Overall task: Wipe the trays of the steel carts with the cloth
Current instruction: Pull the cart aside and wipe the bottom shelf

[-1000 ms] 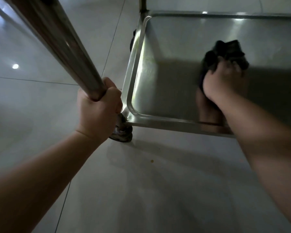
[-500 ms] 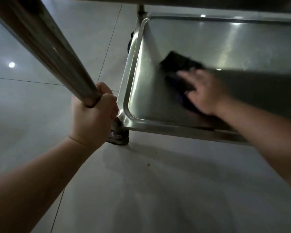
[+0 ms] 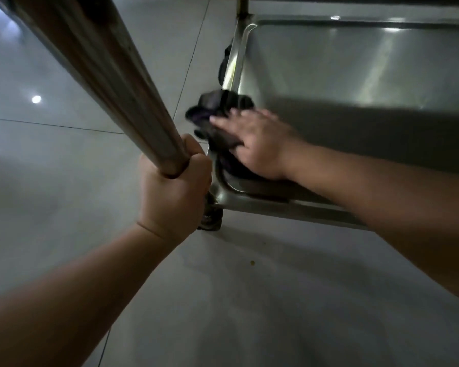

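Low tray [image 3: 355, 75] of the steel cart is lying in dim light, under a shadow falling across its near half.

Right hand [image 3: 257, 144] is lying flat on the dark cloth [image 3: 217, 112], fingers straight and spread a little, pressing it down at the tray's near left corner. Cloth is bunching over the left rim [image 3: 235, 64], part of it hanging outside the tray, part under the palm.

Left hand [image 3: 175, 192] is wrapping tight round the post [image 3: 112, 75], fingers curled, thumb side up, just beside the cloth and the right hand. Caster [image 3: 211, 215] is sitting below that fist on the tiled floor [image 3: 51, 168].

Judgement: the corner is being wiped; the far and right parts of the tray are looking streaked, so work is likely remaining there.

Risks from here:
- Cloth is only being pressed, not gripped; a push further left could be sending it over the rim and onto the floor.
- Cart is on wheels; hard sideways pressure could be rolling it if the left hand is loosening.
- Knuckles are working close to rim and post; a fast stroke could be knocking them.
- Poor light could be hiding missed patches.
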Tool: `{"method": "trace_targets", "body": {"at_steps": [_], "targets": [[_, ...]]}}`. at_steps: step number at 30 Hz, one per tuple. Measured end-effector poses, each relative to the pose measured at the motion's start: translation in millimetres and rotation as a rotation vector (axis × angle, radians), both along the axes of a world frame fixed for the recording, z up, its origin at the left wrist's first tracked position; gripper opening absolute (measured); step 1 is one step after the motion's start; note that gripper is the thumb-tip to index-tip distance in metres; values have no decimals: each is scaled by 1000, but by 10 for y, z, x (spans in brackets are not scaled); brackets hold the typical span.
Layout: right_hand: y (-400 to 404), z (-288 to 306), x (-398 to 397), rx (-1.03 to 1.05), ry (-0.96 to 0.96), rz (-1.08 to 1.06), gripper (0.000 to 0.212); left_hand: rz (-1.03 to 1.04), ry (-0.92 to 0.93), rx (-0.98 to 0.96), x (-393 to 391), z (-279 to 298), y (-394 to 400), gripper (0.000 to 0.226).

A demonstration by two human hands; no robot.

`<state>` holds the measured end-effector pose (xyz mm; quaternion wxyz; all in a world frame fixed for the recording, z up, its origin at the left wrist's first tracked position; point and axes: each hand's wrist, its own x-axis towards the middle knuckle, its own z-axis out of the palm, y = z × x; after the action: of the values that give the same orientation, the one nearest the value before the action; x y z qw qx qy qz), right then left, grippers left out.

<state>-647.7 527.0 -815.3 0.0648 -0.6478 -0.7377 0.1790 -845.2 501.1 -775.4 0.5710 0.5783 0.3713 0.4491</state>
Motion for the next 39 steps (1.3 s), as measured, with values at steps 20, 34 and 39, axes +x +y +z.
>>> {"method": "trace_targets", "body": {"at_steps": [20,34,39], "targets": [[1068,24,444,-21,-112,-322,60,-8,71,76,-25,-4,-17,21],[-908,109,277,-143,10,280,64,-16,42,36,-14,3,-3,19],[-675,-8,1086,36,-45,-273,64,84,103,0,29,57,-9,13]]}}
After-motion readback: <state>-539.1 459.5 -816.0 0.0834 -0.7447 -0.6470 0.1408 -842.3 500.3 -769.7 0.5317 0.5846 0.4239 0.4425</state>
